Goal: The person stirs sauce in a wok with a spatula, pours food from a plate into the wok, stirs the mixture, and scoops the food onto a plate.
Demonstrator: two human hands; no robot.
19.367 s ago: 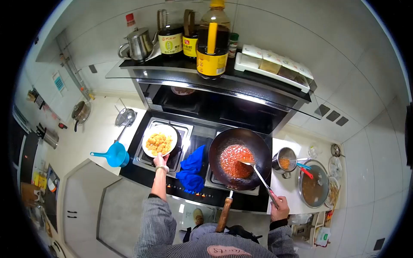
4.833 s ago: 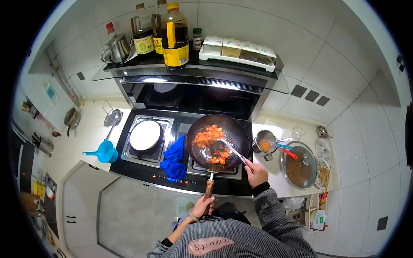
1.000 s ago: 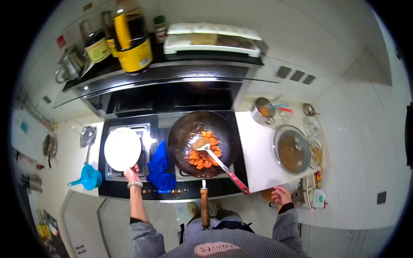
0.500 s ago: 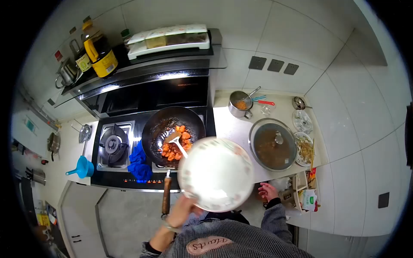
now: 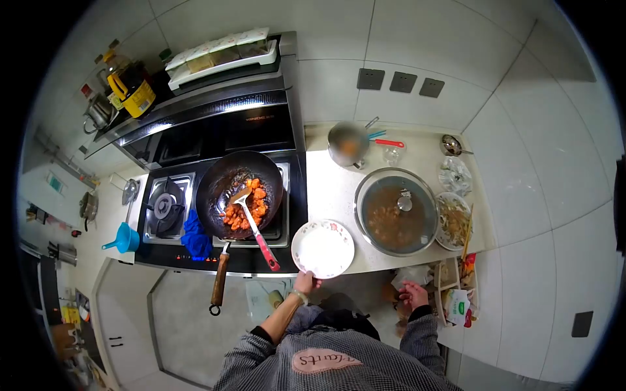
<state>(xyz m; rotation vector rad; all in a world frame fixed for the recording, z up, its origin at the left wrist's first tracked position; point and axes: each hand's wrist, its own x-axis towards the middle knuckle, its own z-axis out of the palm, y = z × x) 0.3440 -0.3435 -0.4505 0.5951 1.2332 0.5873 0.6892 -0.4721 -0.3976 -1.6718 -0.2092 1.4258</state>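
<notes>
My left hand [image 5: 305, 284] holds the front rim of a white plate with a floral border [image 5: 323, 247]. The plate appears to rest on the counter edge, right beside the stove. My right hand [image 5: 413, 295] hangs in front of the counter with its fingers apart and nothing in them. Left of the plate, a black wok [image 5: 212, 182] stands on the right burner. Orange-red glazed pieces of food [image 5: 255, 202] lie in it. A spatula with a red handle [image 5: 264, 247] leans across the wok's rim.
A lidded pan [image 5: 398, 225] sits right of the plate, a small pot [image 5: 347, 144] behind. A plate of shredded food [image 5: 454, 225] is at far right. The wok's wooden handle [image 5: 222, 277] juts past the stove front, near a blue cloth [image 5: 195, 238].
The plate has gone down and away from me, from close under the camera to the counter edge. My left hand moved with it. The view has shifted, and the spatula's red handle now shows.
</notes>
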